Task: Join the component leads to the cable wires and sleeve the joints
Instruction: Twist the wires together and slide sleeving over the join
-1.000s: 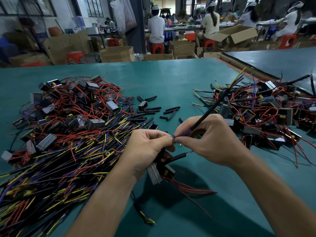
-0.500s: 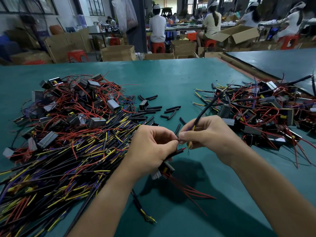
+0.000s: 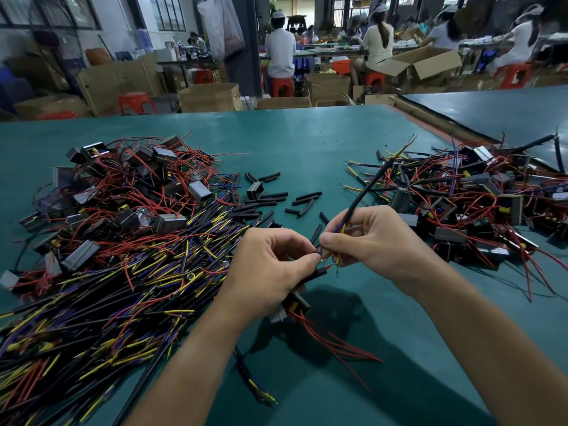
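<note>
Two hands meet fingertip to fingertip above the green table (image 3: 307, 142). The left hand (image 3: 270, 265) pinches a wire end between thumb and forefinger, and its lower fingers curl round a small component (image 3: 296, 305) whose red leads (image 3: 335, 345) trail toward the person. The right hand (image 3: 378, 241) pinches the thin wires of a black cable (image 3: 362, 195) that rises away from the pinch. A black sleeve (image 3: 316, 275) juts just below the fingertips. Beyond the grip lie loose sleeves (image 3: 304, 198); a heap of cables and components (image 3: 123, 241) crowds its left side, a second heap (image 3: 476, 204) its right.
</note>
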